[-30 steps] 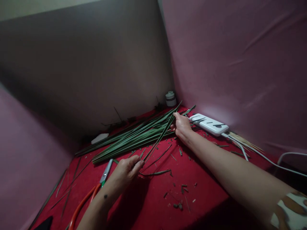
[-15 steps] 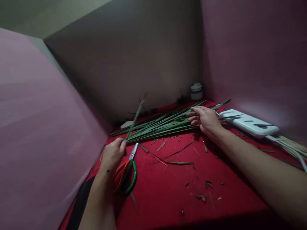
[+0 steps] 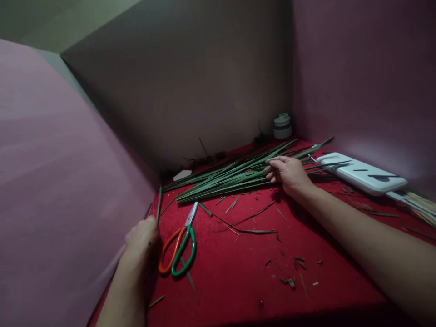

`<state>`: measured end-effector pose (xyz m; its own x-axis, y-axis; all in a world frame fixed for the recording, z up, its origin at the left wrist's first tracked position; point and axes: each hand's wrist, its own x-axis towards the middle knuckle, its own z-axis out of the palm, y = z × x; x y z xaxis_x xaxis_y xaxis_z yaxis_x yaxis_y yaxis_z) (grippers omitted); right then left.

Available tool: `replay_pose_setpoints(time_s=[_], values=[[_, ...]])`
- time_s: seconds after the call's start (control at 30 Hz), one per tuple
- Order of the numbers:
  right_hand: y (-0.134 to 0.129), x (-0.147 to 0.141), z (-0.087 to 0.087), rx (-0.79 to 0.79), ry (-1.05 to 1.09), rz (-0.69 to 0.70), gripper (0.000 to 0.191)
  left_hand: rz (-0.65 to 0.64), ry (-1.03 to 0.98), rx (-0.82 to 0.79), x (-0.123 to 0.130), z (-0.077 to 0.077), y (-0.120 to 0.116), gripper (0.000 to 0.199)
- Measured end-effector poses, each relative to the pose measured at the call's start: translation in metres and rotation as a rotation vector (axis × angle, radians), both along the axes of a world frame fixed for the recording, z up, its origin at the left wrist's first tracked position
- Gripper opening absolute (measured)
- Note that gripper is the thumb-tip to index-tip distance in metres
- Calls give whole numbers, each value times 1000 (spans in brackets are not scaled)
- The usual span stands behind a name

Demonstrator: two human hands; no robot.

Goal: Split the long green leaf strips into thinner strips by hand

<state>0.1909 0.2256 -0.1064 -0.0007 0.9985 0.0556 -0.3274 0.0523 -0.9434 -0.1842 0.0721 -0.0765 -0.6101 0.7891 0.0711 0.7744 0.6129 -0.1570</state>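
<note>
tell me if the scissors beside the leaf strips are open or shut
Shut: the scissors lie flat, their blades together as one narrow point, with no gap showing between them.

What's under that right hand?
Long green leaf strips show on either side of the right hand, with red cloth nearby. What the hand itself covers can't be seen.

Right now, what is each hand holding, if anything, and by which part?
Your left hand seems to hold a green strip by its near end, grip hidden. Can't tell whether your right hand grips the leaves.
</note>
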Motion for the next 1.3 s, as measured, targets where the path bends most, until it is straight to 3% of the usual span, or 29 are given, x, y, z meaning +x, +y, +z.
replay_pose_setpoints(time_s=[0.1,0.23,0.4,0.5,0.67,0.87,1.3], values=[[-9,-6,2,44,-107,44,8,-150,-16,-34,17,14,23,20],[-23,-18,0,235,-361,120,13,-415,-108,-13,51,26,83,21],[-34,-27,-10,618,-705,116,17,-553,-249,-28,79,12,167,30],[-34,-27,-13,743,-809,95,17,-557,-350,-83,79,1,193,34],[-32,-25,-15,791,-867,80,15,-612,-514,-133,63,0,198,30],[-34,-27,-17,756,-891,110,15,-686,-685,-85,49,7,190,29],[-31,-27,-23,763,-933,105,15,-687,-897,-105,64,32,160,23]])
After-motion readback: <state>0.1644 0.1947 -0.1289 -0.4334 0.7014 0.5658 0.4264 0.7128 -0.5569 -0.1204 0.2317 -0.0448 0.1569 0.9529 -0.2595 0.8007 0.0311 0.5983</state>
